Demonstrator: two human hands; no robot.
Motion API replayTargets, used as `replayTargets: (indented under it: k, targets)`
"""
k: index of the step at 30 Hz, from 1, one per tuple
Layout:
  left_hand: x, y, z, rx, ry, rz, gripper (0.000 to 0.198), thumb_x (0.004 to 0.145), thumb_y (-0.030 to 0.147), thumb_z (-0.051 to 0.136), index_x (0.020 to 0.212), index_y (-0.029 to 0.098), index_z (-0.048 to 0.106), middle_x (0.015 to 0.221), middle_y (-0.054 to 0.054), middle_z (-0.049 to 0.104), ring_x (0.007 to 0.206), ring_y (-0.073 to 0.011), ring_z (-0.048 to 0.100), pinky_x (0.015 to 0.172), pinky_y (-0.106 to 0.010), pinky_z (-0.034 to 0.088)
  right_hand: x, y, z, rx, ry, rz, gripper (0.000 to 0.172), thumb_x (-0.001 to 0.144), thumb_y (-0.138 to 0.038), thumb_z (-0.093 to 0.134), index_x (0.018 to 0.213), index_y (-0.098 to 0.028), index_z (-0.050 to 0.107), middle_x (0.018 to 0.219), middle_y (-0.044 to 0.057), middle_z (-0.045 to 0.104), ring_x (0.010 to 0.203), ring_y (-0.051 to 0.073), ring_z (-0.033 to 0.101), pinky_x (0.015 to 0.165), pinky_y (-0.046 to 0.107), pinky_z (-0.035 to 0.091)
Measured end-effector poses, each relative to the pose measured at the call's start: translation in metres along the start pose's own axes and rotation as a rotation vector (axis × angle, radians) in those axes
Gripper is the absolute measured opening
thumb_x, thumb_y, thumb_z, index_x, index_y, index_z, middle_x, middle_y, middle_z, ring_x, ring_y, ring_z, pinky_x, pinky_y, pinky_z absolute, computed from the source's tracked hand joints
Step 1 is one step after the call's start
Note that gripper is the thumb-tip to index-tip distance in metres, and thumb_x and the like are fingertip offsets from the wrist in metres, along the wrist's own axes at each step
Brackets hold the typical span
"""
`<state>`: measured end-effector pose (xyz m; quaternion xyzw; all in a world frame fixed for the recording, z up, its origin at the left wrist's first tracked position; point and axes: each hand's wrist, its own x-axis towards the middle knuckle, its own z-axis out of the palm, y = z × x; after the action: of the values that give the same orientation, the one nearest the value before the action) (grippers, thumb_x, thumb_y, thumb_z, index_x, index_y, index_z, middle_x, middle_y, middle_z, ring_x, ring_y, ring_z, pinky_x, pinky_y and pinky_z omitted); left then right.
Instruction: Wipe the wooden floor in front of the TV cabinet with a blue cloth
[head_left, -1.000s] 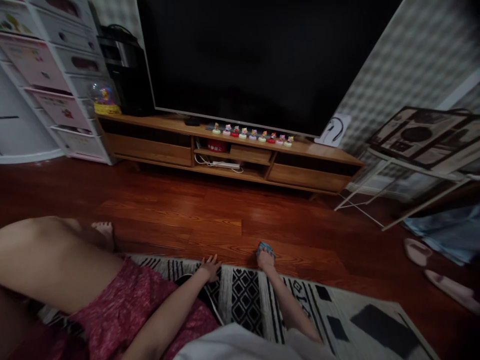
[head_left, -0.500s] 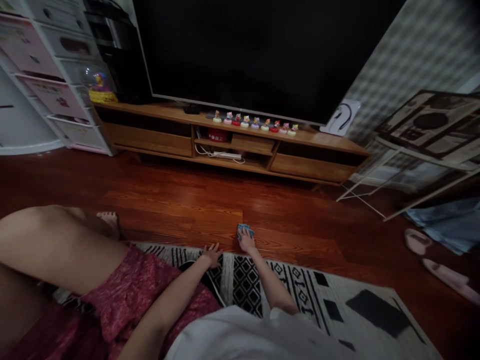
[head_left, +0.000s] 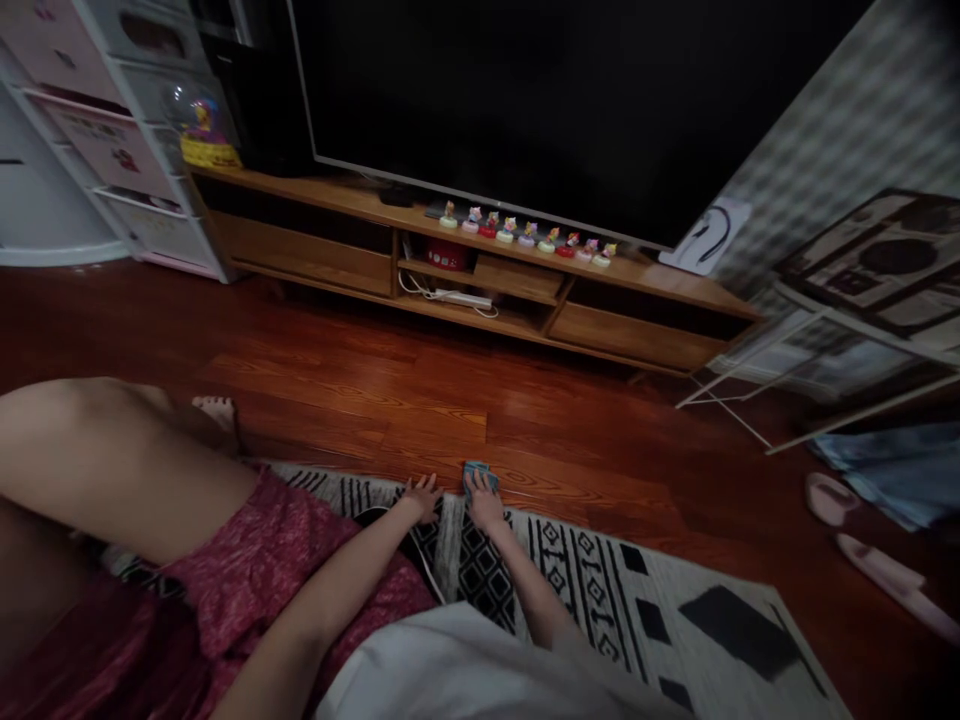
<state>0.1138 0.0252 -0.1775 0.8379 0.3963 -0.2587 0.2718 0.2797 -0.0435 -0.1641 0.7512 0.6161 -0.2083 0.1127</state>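
Note:
My right hand (head_left: 484, 500) presses a small blue cloth (head_left: 478, 473) onto the red-brown wooden floor (head_left: 420, 400), right at the edge of the patterned rug (head_left: 600, 590). The fingers lie over the cloth and hide most of it. My left hand (head_left: 420, 497) rests flat on the rug edge just to the left, fingers spread, with nothing in it. My bent leg (head_left: 112, 470) and foot (head_left: 217, 412) lie further left.
A low wooden TV stand (head_left: 480, 270) with a row of small figurines (head_left: 525, 232) stands under a large dark screen (head_left: 540, 100). White drawers (head_left: 112, 150) are at the far left. A white-framed rack (head_left: 847, 330), blue fabric (head_left: 900, 470) and pink slippers (head_left: 862, 540) sit right.
My right hand has slid the blue cloth leftward along the floor, ending close beside my left hand. The left hand has stayed on the rug edge.

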Motion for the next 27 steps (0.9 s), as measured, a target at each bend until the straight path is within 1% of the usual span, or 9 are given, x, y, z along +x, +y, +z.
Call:
replayTargets:
  k: [4, 7, 9, 12, 15, 17, 21, 24, 27]
  targets:
    - [-0.003, -0.002, -0.001, 0.015, 0.009, 0.001, 0.087, 0.082, 0.059, 0.061, 0.158, 0.038, 0.024, 0.169, -0.007, 0.005, 0.154, -0.0360, 0.012, 0.118, -0.066, 0.014, 0.036, -0.008, -0.032, 0.001, 0.015, 0.011, 0.060, 0.100, -0.027, 0.033, 0.159, -0.026, 0.025, 0.168, 0.008, 0.018, 0.153, 0.024, 0.020, 0.117, 0.047, 0.030]
    - [-0.004, -0.004, 0.000, -0.009, 0.033, 0.016, 0.083, 0.083, 0.056, 0.063, 0.156, 0.039, 0.028, 0.169, -0.006, 0.007, 0.153, -0.0356, 0.014, 0.119, -0.065, 0.013, 0.042, -0.009, -0.040, -0.027, 0.024, -0.008, 0.058, 0.100, -0.027, 0.035, 0.158, -0.026, 0.029, 0.166, 0.008, 0.024, 0.151, 0.024, 0.025, 0.116, 0.046, 0.031]
    - [-0.003, -0.005, 0.000, -0.030, 0.043, 0.024, 0.082, 0.082, 0.054, 0.064, 0.155, 0.039, 0.030, 0.169, -0.006, 0.008, 0.153, -0.0356, 0.015, 0.119, -0.066, 0.012, 0.032, -0.006, -0.033, -0.055, 0.018, -0.035, 0.057, 0.099, -0.024, 0.038, 0.155, -0.027, 0.036, 0.164, 0.008, 0.030, 0.148, 0.025, 0.032, 0.116, 0.044, 0.031]
    - [-0.001, -0.003, 0.001, -0.057, 0.048, 0.027, 0.083, 0.081, 0.052, 0.065, 0.155, 0.040, 0.031, 0.169, -0.005, 0.009, 0.153, -0.0356, 0.015, 0.118, -0.067, 0.011, 0.002, -0.002, -0.010, -0.088, -0.010, -0.087, 0.059, 0.094, -0.017, 0.044, 0.152, -0.028, 0.043, 0.161, 0.007, 0.036, 0.145, 0.024, 0.038, 0.115, 0.040, 0.033]
    - [0.001, -0.001, 0.001, -0.058, 0.037, 0.013, 0.083, 0.081, 0.048, 0.065, 0.156, 0.038, 0.030, 0.169, -0.005, 0.008, 0.153, -0.0356, 0.013, 0.119, -0.066, 0.011, -0.023, -0.005, 0.009, -0.089, -0.017, -0.095, 0.066, 0.091, -0.011, 0.043, 0.155, -0.028, 0.037, 0.162, 0.009, 0.036, 0.146, 0.022, 0.036, 0.115, 0.038, 0.034]
    - [0.000, 0.001, 0.001, -0.045, 0.034, 0.010, 0.082, 0.082, 0.046, 0.064, 0.156, 0.035, 0.030, 0.169, -0.007, 0.008, 0.154, -0.0354, 0.013, 0.120, -0.065, 0.011, -0.025, -0.011, 0.010, -0.070, -0.018, -0.060, 0.069, 0.091, -0.010, 0.041, 0.157, -0.027, 0.031, 0.163, 0.009, 0.032, 0.148, 0.023, 0.033, 0.115, 0.040, 0.035]
    - [-0.003, 0.001, -0.002, -0.029, 0.017, 0.010, 0.080, 0.084, 0.043, 0.064, 0.156, 0.033, 0.031, 0.169, -0.008, 0.007, 0.154, -0.0346, 0.013, 0.120, -0.064, 0.011, 0.008, -0.025, -0.016, -0.030, -0.015, -0.014, 0.065, 0.096, -0.015, 0.036, 0.159, -0.025, 0.024, 0.167, 0.009, 0.022, 0.152, 0.025, 0.023, 0.115, 0.044, 0.034]
    - [-0.005, 0.000, -0.003, -0.032, 0.010, 0.009, 0.079, 0.084, 0.040, 0.064, 0.156, 0.035, 0.032, 0.169, -0.007, 0.007, 0.153, -0.0348, 0.015, 0.120, -0.065, 0.012, 0.040, -0.030, -0.043, -0.027, 0.002, -0.023, 0.059, 0.101, -0.023, 0.032, 0.160, -0.022, 0.024, 0.168, 0.009, 0.018, 0.152, 0.025, 0.022, 0.116, 0.044, 0.033]
    - [-0.005, -0.002, -0.003, -0.041, 0.027, 0.014, 0.079, 0.083, 0.039, 0.066, 0.155, 0.036, 0.033, 0.169, -0.007, 0.008, 0.153, -0.0346, 0.016, 0.119, -0.065, 0.014, 0.054, -0.030, -0.055, -0.047, 0.002, -0.055, 0.058, 0.102, -0.027, 0.033, 0.159, -0.021, 0.026, 0.167, 0.009, 0.020, 0.152, 0.025, 0.023, 0.116, 0.042, 0.033]
